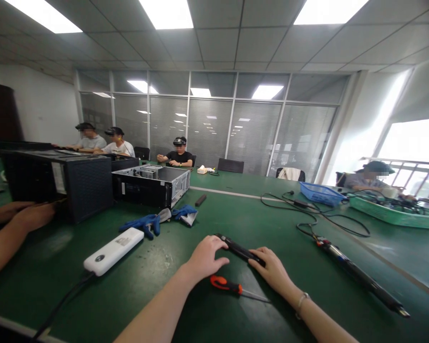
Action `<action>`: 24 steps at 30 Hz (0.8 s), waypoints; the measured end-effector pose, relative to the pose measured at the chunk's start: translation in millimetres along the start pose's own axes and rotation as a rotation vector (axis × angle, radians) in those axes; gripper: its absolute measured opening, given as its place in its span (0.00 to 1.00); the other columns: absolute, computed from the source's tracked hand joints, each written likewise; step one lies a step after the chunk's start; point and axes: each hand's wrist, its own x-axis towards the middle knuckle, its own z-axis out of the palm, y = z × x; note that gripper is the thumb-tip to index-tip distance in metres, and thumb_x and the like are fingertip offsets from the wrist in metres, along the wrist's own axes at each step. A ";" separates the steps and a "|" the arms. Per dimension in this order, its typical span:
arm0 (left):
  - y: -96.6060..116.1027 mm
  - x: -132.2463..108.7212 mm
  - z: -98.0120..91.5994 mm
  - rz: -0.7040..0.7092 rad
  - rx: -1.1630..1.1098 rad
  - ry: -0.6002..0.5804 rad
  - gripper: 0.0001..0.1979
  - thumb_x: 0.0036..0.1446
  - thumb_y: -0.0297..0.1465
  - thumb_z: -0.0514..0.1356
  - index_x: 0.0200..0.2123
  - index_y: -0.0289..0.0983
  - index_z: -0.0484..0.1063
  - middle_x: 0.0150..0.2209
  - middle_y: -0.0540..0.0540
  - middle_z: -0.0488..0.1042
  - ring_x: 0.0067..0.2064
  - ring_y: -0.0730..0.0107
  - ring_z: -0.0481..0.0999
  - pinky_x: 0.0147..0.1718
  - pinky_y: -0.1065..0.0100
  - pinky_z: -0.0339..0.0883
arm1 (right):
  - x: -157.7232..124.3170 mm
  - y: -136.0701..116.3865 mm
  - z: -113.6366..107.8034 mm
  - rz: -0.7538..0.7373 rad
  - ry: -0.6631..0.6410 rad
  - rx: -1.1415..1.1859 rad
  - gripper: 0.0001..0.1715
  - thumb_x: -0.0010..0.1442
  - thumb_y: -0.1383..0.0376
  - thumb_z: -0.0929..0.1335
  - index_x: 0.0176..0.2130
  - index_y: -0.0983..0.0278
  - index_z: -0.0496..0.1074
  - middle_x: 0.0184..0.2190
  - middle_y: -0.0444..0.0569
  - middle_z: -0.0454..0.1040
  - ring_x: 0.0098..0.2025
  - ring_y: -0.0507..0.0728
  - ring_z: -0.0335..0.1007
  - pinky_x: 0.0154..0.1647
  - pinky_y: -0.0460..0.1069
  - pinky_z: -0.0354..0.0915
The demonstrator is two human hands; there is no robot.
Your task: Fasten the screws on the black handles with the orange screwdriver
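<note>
No legible text; power adapter's sticker [123, 241] too blurred.

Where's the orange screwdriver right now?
In the head view, the screwdriver lies on the green table, just below and between the left hand and right hand, its tip pointing right.

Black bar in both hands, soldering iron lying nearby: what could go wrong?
If hot, the soldering iron, lying with no stand in view, could scorch the table. The black bar could slip from the left hand and right hand onto the red-handled screwdriver just below them, and knock it.
</note>
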 end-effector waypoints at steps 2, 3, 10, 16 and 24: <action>-8.5 -0.9 0.2 -0.049 0.044 0.011 0.27 0.46 0.38 0.68 0.51 0.41 0.71 0.51 0.43 0.70 0.52 0.57 0.67 0.52 0.61 0.61 | 0.4 -20.2 4.7 -0.041 -0.044 0.068 0.22 0.60 0.54 0.63 0.49 0.60 0.74 0.41 0.51 0.72 0.45 0.59 0.67 0.47 0.51 0.62; -12.1 -1.5 0.0 -0.071 0.067 -0.009 0.31 0.43 0.39 0.69 0.53 0.42 0.69 0.53 0.43 0.68 0.53 0.56 0.66 0.52 0.59 0.61 | -0.3 -28.1 6.1 -0.057 -0.062 0.094 0.21 0.59 0.54 0.64 0.49 0.59 0.74 0.41 0.51 0.72 0.44 0.59 0.67 0.47 0.51 0.62; -16.3 -1.4 -10.0 -0.105 0.202 -0.171 0.29 0.40 0.43 0.69 0.49 0.44 0.72 0.51 0.45 0.71 0.51 0.53 0.69 0.50 0.57 0.62 | -11.2 -46.3 -4.7 -0.099 -0.167 0.203 0.20 0.58 0.56 0.65 0.48 0.59 0.74 0.41 0.51 0.71 0.45 0.59 0.67 0.47 0.51 0.62; -15.2 -1.8 -18.6 -0.150 0.246 -0.288 0.22 0.41 0.44 0.67 0.42 0.43 0.76 0.41 0.46 0.76 0.43 0.56 0.74 0.41 0.64 0.67 | -15.5 -46.6 -18.7 -0.121 -0.222 0.241 0.21 0.58 0.56 0.66 0.49 0.60 0.74 0.42 0.51 0.71 0.45 0.59 0.67 0.48 0.52 0.62; -13.6 -3.9 -23.1 -0.086 0.174 -0.343 0.21 0.41 0.42 0.67 0.41 0.42 0.76 0.40 0.46 0.75 0.41 0.59 0.74 0.37 0.68 0.67 | -18.6 -41.2 -27.5 -0.125 -0.246 0.267 0.21 0.59 0.53 0.65 0.46 0.60 0.75 0.42 0.50 0.73 0.43 0.58 0.69 0.45 0.50 0.64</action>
